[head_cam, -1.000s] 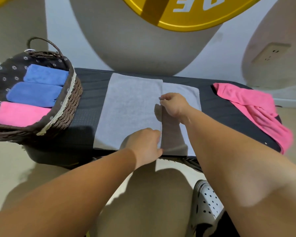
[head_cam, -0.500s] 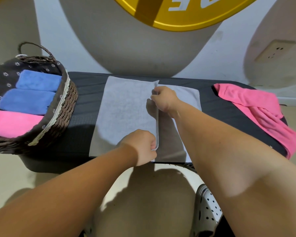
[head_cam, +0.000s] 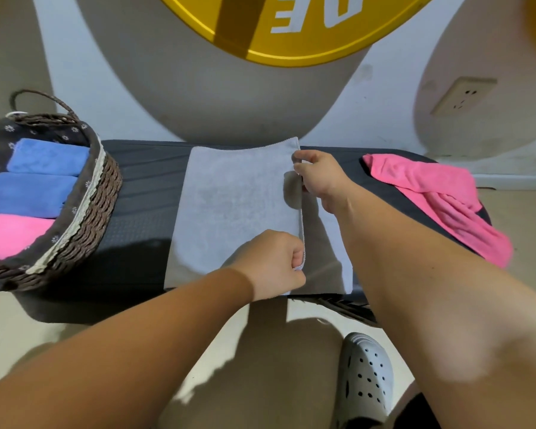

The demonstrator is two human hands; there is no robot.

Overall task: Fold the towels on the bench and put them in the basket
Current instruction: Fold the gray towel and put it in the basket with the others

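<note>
Head camera: the grey towel (head_cam: 235, 205) lies part-folded on the worktop (head_cam: 143, 187), right of the basket (head_cam: 96, 212). The left hand (head_cam: 270, 261) pinches its near flap corner; the right hand (head_cam: 319, 181) seems to pinch the far one.

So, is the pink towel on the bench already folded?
No, the pink towel lies crumpled at the right end of the bench.

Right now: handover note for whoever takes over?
Grip: left hand pinches the top-layer edge of the grey terry towel at its near end; right hand, its far end.
Towel lies part-folded on the dark padded bench.
Done: two blue folded towels and one pink folded towel in the brown wicker basket.
Left: finish the grey one, basket it, then fold the crumpled pink towel at the bench's right end.
</note>
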